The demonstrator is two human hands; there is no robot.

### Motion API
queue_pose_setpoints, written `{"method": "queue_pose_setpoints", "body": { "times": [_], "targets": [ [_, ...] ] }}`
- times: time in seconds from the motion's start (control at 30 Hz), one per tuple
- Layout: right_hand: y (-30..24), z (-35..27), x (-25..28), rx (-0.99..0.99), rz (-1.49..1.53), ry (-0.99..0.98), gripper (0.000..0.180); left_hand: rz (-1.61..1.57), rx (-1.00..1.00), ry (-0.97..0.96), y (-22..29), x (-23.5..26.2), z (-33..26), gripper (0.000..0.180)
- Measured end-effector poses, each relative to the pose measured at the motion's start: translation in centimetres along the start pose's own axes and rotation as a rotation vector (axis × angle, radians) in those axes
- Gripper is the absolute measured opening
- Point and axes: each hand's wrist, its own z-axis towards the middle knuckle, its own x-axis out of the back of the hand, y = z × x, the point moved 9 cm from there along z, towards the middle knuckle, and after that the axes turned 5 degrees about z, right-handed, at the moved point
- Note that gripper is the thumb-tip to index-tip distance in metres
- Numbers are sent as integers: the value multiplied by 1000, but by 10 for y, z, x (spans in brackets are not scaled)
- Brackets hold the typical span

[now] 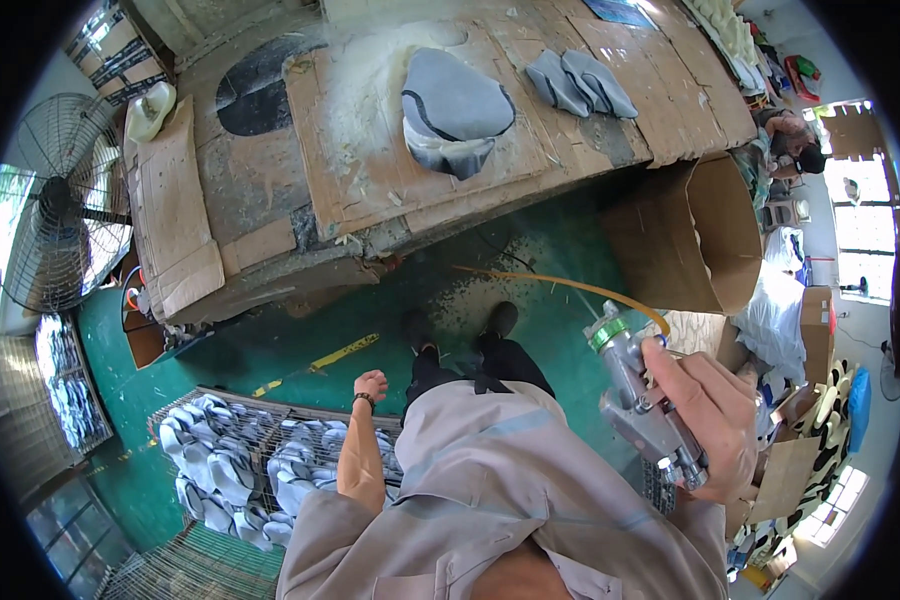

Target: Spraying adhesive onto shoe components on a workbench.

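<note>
In my raised right hand (pixel 705 415) is a metal spray gun (pixel 635 375) with a green ring near its nozzle, the fingers wrapped round its body. An orange hose (pixel 570 282) runs from the gun toward the workbench. My left hand (pixel 370 385), with a dark bracelet at the wrist, hangs beside my hip with its fingers curled in; nothing shows in it. On the cardboard-covered workbench (pixel 360 160) ahead lies a pile of grey moulded pieces with dark edging (pixel 458 95). Several smaller grey pieces (pixel 582 84) lie to the right of it, apart from the spray gun.
A wire rack (pixel 255 440) with many grey-white pieces stands at my left. A large fan (pixel 60 200) is at the bench's left end. An open cardboard box (pixel 685 235) stands under its right end. Another person (pixel 790 140) is at the far right.
</note>
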Motion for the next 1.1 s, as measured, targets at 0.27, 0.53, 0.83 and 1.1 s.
{"method": "queue_pose_setpoints", "body": {
  "times": [0.27, 0.53, 0.83, 1.1],
  "targets": [
    [67, -55, 16, -121, 167, 9, 68, 21, -4, 62, 22, -26, -16, 21],
    [172, -116, 44, -381, 404, 253, 55, 52, -89, 58, 67, -90, -41, 23],
    [267, -122, 87, -433, 455, 225, 56, 33, -111, 94, 71, -139, -69, 28],
    [281, -67, 114, -402, 453, 278, 54, -45, 76, 113, 34, -165, -71, 26]
  ]
}}
